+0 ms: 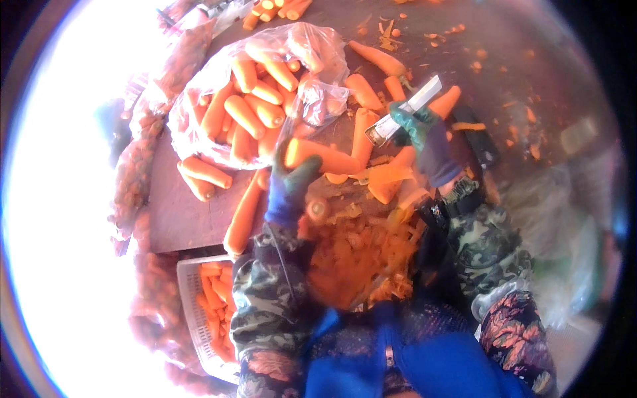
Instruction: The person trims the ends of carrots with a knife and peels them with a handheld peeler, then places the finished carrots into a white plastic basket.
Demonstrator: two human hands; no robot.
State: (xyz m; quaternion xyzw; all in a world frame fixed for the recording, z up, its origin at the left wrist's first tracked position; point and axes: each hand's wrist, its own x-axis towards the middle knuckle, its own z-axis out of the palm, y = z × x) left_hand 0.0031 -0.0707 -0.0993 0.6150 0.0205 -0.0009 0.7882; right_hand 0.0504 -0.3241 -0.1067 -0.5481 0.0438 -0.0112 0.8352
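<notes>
My left hand (292, 186), in a dark and blue glove, grips the thick end of a large carrot (326, 156) just in front of an open clear plastic bag (186, 127) filled with carrots. The carrot's narrower end points right. In my gloved right hand (423, 132) is a flat metal hand tool (405, 110), perhaps a peeler, held slanting above the board. Several whole carrots (365, 92) lie around and under it. Orange peelings (358, 253) are heaped between my forearms, near my body.
The brown tabletop (174, 214) carries loose scraps (530, 117) on its right side. A white plastic crate (191, 308) of peeled-looking carrots stands below its left edge. Filled mesh sacks (134, 169) line the left. More carrots (271, 10) lie at the far edge. Clear plastic sheeting (562, 234) is at right.
</notes>
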